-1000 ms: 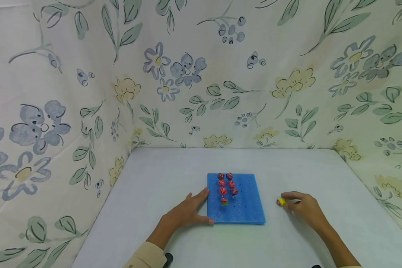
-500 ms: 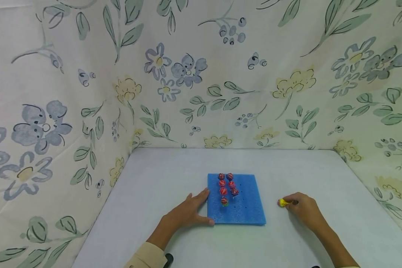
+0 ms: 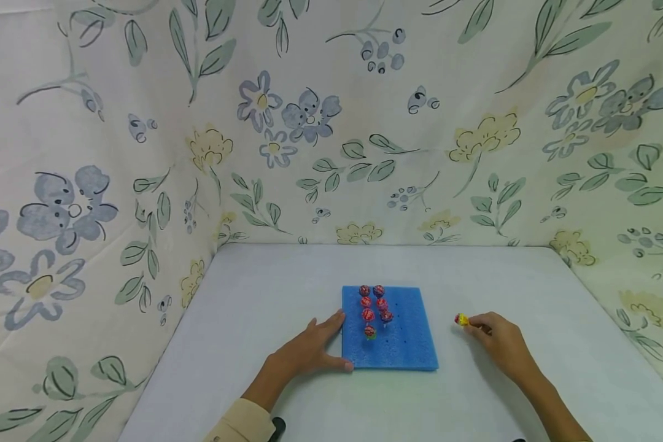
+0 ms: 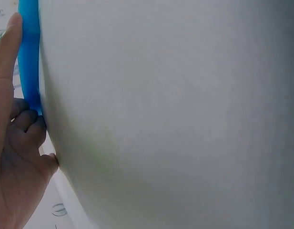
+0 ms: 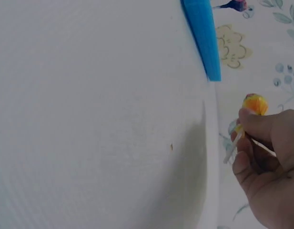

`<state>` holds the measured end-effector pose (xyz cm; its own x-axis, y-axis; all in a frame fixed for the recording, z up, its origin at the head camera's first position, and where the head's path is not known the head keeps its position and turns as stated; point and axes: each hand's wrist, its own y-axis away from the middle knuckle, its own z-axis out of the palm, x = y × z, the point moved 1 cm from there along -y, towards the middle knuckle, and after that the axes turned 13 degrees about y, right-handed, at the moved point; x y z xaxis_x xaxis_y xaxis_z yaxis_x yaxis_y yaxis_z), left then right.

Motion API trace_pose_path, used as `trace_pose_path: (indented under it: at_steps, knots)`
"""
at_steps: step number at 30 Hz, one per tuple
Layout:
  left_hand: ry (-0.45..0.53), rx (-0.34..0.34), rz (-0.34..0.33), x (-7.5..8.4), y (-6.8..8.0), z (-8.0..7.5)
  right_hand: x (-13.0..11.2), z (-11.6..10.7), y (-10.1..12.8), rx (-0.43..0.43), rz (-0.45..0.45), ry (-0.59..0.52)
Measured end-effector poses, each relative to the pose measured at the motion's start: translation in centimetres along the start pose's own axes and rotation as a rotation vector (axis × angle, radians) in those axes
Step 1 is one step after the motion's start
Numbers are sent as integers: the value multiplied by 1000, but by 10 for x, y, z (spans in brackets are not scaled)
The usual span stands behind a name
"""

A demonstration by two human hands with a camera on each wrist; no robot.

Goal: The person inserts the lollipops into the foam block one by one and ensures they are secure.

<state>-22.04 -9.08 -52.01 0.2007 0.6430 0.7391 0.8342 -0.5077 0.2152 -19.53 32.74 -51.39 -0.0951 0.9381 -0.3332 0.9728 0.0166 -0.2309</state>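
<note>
A yellow-wrapped lollipop [image 3: 461,319] is pinched between the thumb and fingers of my right hand [image 3: 500,344], to the right of the board. In the right wrist view its white stick [image 5: 232,149] points down past the fingers, and the orange-yellow head [image 5: 256,104] shows above the thumb. My left hand [image 3: 309,350] rests along the left side of a blue foam board [image 3: 414,350], thumb at the front corner and fingers at the left edge. Several red-wrapped lollipops [image 3: 368,315] stand upright in the board in two columns.
Small dark holes [image 3: 405,341] dot the right part of the board. The white table [image 3: 265,282] reaches back to a floral-print cloth [image 3: 331,123] hanging behind and at the sides.
My right hand has taken hold of the yellow lollipop and raised it off the table, turning its head upward and a little away. The left hand and board have stayed in place.
</note>
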Motion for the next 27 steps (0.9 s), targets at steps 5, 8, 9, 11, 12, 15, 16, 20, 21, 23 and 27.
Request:
trace_pose_path:
  at_steps: [5, 8, 9, 11, 12, 15, 16, 20, 21, 23, 27]
  knots:
    - [-10, -4, 20, 0, 0, -1, -9, -3, 0, -12, 26, -76]
    - [-11, -3, 29, 0, 1, -1, -16, -3, 0, -49, 54, -133]
    - [-11, -4, 29, 0, 1, -1, -18, -4, -1, -56, 61, -149]
    - [-10, -2, 34, 0, 1, -1, -23, -4, -1, -66, 72, -178]
    - [-10, -3, 36, -1, 0, -1, -26, -4, -1, -70, 76, -193]
    - [-15, -5, 38, -2, 0, -1, -33, -4, -1, -80, 89, -226]
    - [-17, -6, 40, -2, 0, -1, -35, -4, -1, -85, 92, -240]
    - [-22, -8, 43, -2, 0, -1, -45, -3, 0, -95, 94, -286]
    - [-22, -8, 45, -2, 0, -1, -47, -3, 0, -95, 90, -297]
    - [-20, -8, 49, -2, 0, -1, -52, -3, 0, -89, 82, -303]
    - [-15, -8, 51, -1, 0, -2, -61, -3, -1, -93, 73, -319]
